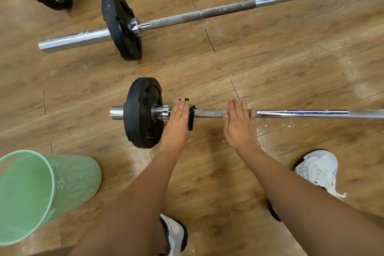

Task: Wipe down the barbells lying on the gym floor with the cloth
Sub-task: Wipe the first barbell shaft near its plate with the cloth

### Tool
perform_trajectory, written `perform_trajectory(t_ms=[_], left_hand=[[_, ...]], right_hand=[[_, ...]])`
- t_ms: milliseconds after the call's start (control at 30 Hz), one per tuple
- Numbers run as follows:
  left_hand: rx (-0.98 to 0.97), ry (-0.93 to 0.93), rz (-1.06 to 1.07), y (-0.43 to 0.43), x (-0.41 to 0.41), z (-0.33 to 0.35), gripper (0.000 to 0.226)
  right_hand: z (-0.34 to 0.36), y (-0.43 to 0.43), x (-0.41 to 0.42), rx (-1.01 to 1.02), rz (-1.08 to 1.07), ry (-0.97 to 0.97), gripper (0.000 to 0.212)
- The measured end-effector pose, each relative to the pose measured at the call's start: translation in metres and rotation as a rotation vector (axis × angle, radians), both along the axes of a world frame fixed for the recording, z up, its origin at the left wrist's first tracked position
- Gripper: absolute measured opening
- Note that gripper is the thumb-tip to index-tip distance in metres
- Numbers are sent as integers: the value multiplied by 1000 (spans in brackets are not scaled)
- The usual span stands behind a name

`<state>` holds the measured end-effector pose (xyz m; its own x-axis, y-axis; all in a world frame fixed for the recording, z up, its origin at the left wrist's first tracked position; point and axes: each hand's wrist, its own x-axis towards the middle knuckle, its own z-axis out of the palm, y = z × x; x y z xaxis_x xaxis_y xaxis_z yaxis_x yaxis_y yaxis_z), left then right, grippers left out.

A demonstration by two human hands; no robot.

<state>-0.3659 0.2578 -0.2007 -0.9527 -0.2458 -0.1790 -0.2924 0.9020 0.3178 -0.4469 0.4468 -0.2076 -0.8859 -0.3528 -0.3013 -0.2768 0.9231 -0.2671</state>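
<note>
At my far left a green bucket lies tipped on the wooden floor, close by my left forearm; a careless elbow could send it rolling. Next comes the black plate of the near barbell, which lies straight across in front of me. My left hand sits just inside the collar, its fingers straight and flat, pressing what looks like the green and black cloth onto the bar. Nothing is pinched, so I think a quick stroke could leave the cloth behind or snag it on the rough knurling. Further right, my right hand lies flat across the bar, fingers straight, steadying rather than gripping. The plate is round, so a hard push could roll the whole bar away from me. The farther barbell lies well apart, beyond this one, with white flecks along it.
</note>
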Motion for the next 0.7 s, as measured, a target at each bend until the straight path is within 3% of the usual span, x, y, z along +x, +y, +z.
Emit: perform_trajectory(t_ms=[267,700], left_hand=[[54,67,69,15,5,-3,92],[-40,100,61,0,-16,-13,92]], right_hand=[[-3,-7,-13,5,-20,12,56],[-6,-14,-29,-11,-28,10,56]])
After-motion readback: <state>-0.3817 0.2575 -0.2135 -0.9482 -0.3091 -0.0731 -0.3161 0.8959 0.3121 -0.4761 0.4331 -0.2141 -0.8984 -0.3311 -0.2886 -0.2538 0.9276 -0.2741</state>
